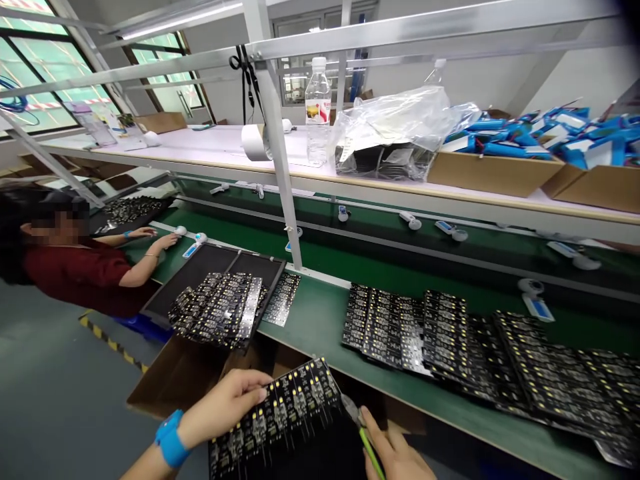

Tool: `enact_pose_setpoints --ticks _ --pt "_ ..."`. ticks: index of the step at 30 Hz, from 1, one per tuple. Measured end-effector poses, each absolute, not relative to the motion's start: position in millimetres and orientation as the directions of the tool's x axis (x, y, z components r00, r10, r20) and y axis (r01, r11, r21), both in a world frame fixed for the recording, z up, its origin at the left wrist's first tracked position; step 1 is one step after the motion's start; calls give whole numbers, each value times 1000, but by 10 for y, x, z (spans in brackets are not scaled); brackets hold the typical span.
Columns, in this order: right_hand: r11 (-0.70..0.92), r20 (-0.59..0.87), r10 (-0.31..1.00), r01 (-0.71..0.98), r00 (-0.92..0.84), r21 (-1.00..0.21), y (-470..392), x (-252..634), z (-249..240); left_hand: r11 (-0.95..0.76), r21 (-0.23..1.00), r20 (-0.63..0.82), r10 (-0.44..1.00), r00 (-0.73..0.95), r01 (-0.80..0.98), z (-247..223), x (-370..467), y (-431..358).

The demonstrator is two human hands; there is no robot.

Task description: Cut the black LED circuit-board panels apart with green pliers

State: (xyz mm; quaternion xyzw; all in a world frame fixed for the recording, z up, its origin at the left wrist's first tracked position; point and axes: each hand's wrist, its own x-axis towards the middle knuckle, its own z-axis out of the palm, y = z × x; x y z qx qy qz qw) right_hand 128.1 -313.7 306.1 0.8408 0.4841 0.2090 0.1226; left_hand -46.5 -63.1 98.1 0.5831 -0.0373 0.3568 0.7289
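Observation:
My left hand (231, 403), with a blue strap on its wrist, pinches the upper edge of a black circuit board panel (280, 413). The panel is tilted and carries rows of yellow-white parts, with thin wire leads sticking out along its lower side. In my right hand (395, 448) is a pair of green-handled cutters (361, 420). Their metal jaws are at the panel's right end, close to its edge; I cannot tell whether they touch it. The fingers of my right hand wrap the handles, which are partly hidden.
Stacks of circuit board panels (445, 333) lie along the green bench (315, 313). More panels fill a black tray (167, 293). At left, a person in a red top (90, 267) handles a small white device. Above, a shelf holds a bottle (319, 113) and boxes of blue packs (500, 173).

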Motion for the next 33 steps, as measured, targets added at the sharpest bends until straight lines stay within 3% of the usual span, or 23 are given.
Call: enact_pose_setpoints --ticks 2,4,7,9,11,13,16,17,19,22,26,33 --pt "-499 238 864 690 443 525 -3100 1290 3031 108 808 462 492 738 -578 916 -431 -575" --pt "-504 263 863 684 432 528 -3046 1324 3043 178 783 430 537 726 -596 828 -404 -507" --pt "-544 314 837 741 447 394 -2967 1427 3105 383 671 301 641 706 -635 724 -338 -456" --pt "-559 331 818 787 471 261 -2920 1483 3135 533 475 177 722 669 -701 725 -265 -501" --pt "-540 345 817 823 462 174 -2867 1466 3132 567 267 106 786 609 -779 798 -171 -609" --pt "-493 369 816 869 444 46 -2798 1347 3100 536 205 151 809 568 -819 933 -68 -759" --pt "-364 410 795 892 448 -269 -2669 1022 3056 520 311 292 745 600 -796 1192 61 -1008" --pt "-319 421 795 891 437 -324 -2625 906 3056 520 344 319 719 618 -782 1279 85 -1087" --pt "-293 448 799 910 401 -292 -2551 716 3086 493 416 372 675 638 -764 1437 98 -1230" --pt "-358 479 796 926 370 -120 -2503 599 3173 400 521 427 643 636 -754 1600 60 -1389" --pt "-418 494 787 908 369 -13 -2542 664 3256 389 518 417 663 622 -762 1647 36 -1476" --pt "-271 296 874 892 386 -362 -2590 766 3340 460 480 453 599 661 -747 1504 89 -1399"
